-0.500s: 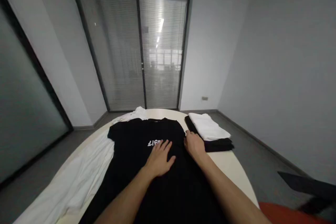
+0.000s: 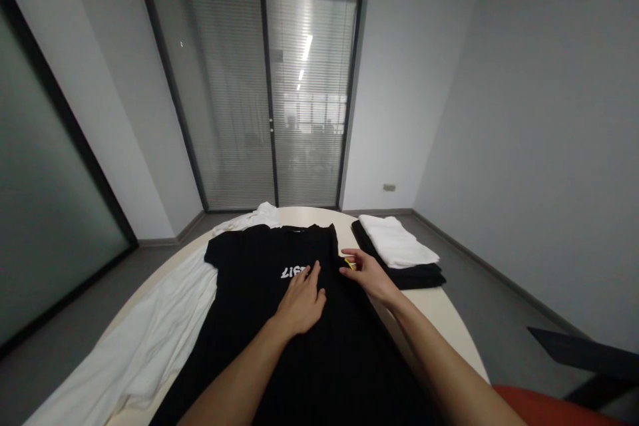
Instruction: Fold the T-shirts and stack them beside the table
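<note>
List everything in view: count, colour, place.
black T-shirt: 1, black, white print, spread on table
white cloth: count unclear, white, table's left
folded white cloth: 1, white, atop stack
folded black cloth: at least 1, black, underneath
yellow bit: 1, yellow, right fingertips
table: 1, cream, centre
glazed panels with blinds: 2, grey, behind
wall plate: 1, pale, back wall
red object: 1, red, lower right
left hand: 1, bare, on shirt
right hand: 1, bare, shirt's right edge
</note>
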`<state>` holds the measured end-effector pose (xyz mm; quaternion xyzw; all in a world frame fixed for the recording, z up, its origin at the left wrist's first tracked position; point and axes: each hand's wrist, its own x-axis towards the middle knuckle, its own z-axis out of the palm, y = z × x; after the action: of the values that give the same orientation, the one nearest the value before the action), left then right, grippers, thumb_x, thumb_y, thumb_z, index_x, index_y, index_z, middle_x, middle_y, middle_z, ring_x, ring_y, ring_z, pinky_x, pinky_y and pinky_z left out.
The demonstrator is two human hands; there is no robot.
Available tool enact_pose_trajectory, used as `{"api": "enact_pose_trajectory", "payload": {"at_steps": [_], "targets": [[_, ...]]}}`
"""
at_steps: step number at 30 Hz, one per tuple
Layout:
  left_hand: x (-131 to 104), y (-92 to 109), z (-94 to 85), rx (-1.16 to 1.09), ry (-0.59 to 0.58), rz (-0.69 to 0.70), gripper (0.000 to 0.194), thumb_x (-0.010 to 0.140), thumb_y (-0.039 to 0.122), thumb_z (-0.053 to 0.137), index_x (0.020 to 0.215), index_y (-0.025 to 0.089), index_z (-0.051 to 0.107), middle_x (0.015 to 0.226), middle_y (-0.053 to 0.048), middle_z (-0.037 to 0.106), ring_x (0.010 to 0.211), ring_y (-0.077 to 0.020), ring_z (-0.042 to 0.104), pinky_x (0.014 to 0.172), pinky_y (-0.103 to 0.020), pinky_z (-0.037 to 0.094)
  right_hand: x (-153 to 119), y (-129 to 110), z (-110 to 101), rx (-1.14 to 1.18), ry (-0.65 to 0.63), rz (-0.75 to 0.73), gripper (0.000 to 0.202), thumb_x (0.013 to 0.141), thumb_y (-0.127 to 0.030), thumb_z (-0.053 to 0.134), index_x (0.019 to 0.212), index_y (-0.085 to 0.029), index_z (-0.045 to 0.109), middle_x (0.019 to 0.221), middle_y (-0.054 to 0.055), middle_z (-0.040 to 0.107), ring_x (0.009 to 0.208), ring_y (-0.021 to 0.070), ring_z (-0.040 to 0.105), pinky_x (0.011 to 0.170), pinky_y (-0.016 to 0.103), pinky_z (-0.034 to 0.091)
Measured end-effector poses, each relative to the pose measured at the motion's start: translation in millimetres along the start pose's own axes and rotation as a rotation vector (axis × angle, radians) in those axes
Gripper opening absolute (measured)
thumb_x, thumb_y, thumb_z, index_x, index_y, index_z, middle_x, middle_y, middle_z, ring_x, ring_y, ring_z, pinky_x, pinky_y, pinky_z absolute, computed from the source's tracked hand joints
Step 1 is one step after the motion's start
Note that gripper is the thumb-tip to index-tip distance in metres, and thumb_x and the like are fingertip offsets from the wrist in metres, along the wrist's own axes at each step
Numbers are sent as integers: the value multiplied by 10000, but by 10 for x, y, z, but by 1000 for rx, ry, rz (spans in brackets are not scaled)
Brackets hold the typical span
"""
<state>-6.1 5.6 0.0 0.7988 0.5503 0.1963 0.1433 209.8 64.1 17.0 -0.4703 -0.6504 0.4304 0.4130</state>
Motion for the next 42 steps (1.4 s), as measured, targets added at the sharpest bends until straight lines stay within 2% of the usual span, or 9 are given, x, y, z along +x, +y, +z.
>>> {"api": "enact_pose_trajectory", "payload": {"at_steps": [8, 12, 17, 21, 25, 30, 35, 38, 42], "targets": [[49, -59, 21, -171, 22, -72, 693, 929, 239, 344, 1574, 30, 202, 1509, -138, 484, 1457, -223, 350, 1218, -368, 232, -72, 14, 307, 81, -187, -40, 554, 694, -365, 772, 1167, -154, 576, 1085, 68, 616, 703, 92, 556, 710, 276, 502], [45, -74, 24, -231, 72, -79, 642, 942, 234, 363, 1568, 117, 290, 1528, -120, 462, 1433, -213, 400, 1204, -364, 270, -173, -87, 322, -207, -161, -28, 390, 708, -344, 762, 1023, -163, 619, 866, 2, 625, 650, 95, 537, 632, 242, 437], [37, -61, 26, -195, 80, 5, 477, 997, 348, 372, 1427, 244, 552, 1474, -54, 539, 1442, -248, 386, 1210, -424, 254, -346, -326, 239, -543, -315, 66, 259, 693, -355, 789, 814, -178, 643, 657, -24, 623, 572, 107, 540, 520, 219, 353], [71, -81, 59, -250, 143, 0, 423, 999, 379, 392, 1277, 219, 668, 1368, -72, 631, 1388, -240, 461, 1194, -406, 288, -383, -391, 276, -357, -424, 176, 188, 787, -345, 690, 822, -175, 617, 635, -28, 625, 469, 89, 543, 459, 197, 371], [118, -127, 106, -273, 180, -52, 392, 970, 347, 443, 1246, 180, 666, 1337, -101, 645, 1322, -238, 531, 1148, -382, 364, -383, -411, 304, -172, -485, 142, 311, 802, -468, 680, 851, -173, 595, 668, -30, 629, 470, 77, 557, 457, 181, 390], [119, -162, 138, -269, 202, -53, 372, 935, 319, 515, 1244, 165, 653, 1339, -108, 639, 1299, -239, 545, 1146, -369, 365, -496, -588, 161, -542, -605, 197, 418, 672, -560, 782, 787, -182, 648, 574, -38, 593, 468, 100, 536, 452, 201, 366], [87, -162, 134, -262, 199, -33, 347, 932, 311, 534, 1232, 188, 657, 1332, -89, 644, 1312, -236, 531, 1161, -371, 344, -586, -737, 142, -834, -638, 196, 196, 695, -359, 753, 660, -181, 678, 550, -14, 612, 504, 119, 552, 491, 220, 371], [88, -160, 124, -268, 202, -42, 340, 930, 286, 533, 1236, 194, 650, 1334, -84, 644, 1309, -232, 535, 1156, -367, 351, -573, -708, 178, -686, -682, 237, 151, 754, -299, 674, 673, -174, 649, 566, -18, 618, 474, 106, 550, 485, 208, 399], [125, -173, 109, -284, 242, -108, 357, 940, 228, 480, 1265, 176, 616, 1313, -88, 653, 1218, -193, 603, 1072, -313, 436, -529, -627, 225, -290, -729, 222, 313, 833, -468, 658, 793, -163, 605, 617, -25, 630, 447, 78, 534, 464, 184, 415]]}}
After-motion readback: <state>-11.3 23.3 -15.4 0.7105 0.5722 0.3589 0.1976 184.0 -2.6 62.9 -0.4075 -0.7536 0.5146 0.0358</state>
